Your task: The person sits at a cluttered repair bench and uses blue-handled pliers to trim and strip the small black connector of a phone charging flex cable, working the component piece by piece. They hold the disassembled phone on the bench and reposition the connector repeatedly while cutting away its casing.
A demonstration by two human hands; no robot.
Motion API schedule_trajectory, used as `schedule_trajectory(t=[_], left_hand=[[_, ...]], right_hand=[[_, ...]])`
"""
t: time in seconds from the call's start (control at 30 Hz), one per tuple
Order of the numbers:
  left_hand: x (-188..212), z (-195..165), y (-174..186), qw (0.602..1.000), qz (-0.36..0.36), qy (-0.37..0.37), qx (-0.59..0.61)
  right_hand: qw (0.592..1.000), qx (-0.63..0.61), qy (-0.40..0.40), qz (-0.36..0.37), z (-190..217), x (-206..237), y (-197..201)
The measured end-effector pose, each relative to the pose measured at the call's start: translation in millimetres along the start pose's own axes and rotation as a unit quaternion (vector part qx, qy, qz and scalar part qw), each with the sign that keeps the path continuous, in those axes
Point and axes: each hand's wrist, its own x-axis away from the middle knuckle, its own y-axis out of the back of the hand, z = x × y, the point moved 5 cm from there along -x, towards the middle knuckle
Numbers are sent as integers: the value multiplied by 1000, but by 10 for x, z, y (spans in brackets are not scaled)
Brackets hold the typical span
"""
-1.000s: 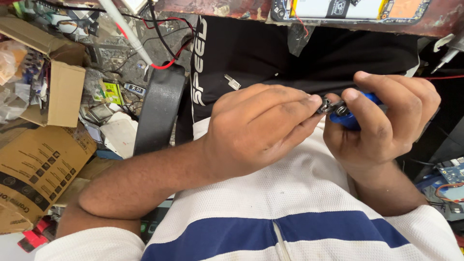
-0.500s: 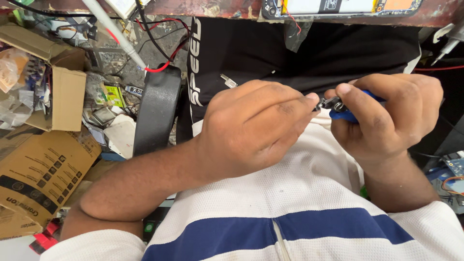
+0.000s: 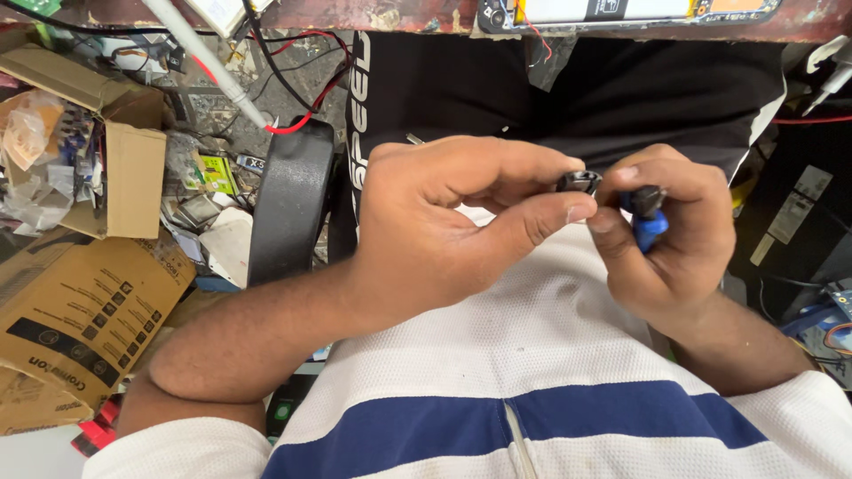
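My left hand (image 3: 453,222) pinches a small black part (image 3: 579,182) between thumb and forefinger, held over my lap. My right hand (image 3: 670,235) is curled around a small blue-and-black tool (image 3: 648,217), its tip hidden behind my fingers right next to the black part. Both hands meet in front of my white shirt with a blue stripe (image 3: 532,372) and black shorts (image 3: 532,98). How the tool touches the part is hidden.
Cardboard boxes (image 3: 75,302) and loose clutter lie on the floor at left. A black chair armrest (image 3: 288,204) stands beside my left arm. Red and black wires (image 3: 302,89) and a white probe (image 3: 209,62) hang from the bench edge (image 3: 426,16) above.
Both hands shifted slightly left and lower in view. The right hand's fingers curled more tightly over the blue tool, and the black part shows more clearly at my left fingertips.
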Motion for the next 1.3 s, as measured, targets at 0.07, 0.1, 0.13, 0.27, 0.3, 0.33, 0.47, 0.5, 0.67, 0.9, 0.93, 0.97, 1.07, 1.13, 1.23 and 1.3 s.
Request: schedule_trajectory(t=[0.07,0.1,0.13,0.27,0.3,0.33,0.47,0.5,0.67,0.9,0.93,0.97,1.07,1.13,1.23,1.3], left_hand=[[-2,38,-6,999,11,28,42],[-3,56,-3,998,15,36,54],[-2,73,-5,997,18,43,63],[6,110,-14,996,26,52,67],[2,99,-10,997,30,41,50],[-7,90,-12,999,30,30,34],[-44,20,-11,999,22,-14,-33],[-52,-7,-1,998,23,-31,-54],[-64,-48,8,995,8,-56,-79],[-53,-33,9,994,7,-68,-79],[-51,-33,11,994,7,-70,-79],[-51,-35,12,994,7,-71,-79],[-55,-34,11,994,7,-73,-77],[-54,-40,8,993,4,-76,-85],[-51,-56,14,991,2,-86,-100],[-52,-72,14,989,1,-97,-114]], right_hand=[[1000,11,8,11,6,-6,2],[1000,12,15,8,15,-24,8],[1000,13,21,6,30,-47,13],[999,21,42,1,136,-180,54],[999,27,46,3,171,-218,66],[998,45,52,10,208,-259,80],[990,118,49,55,339,-385,111],[991,111,26,66,350,-402,109],[988,26,-51,143,343,-411,-24],[984,-41,-99,140,223,-321,-117],[984,-32,-104,142,208,-308,-114],[986,-16,-91,142,212,-301,-105],[988,16,-57,142,234,-291,-88],[988,16,-46,145,241,-294,-92],[988,9,-41,147,238,-296,-104],[989,15,-39,142,231,-288,-103]])
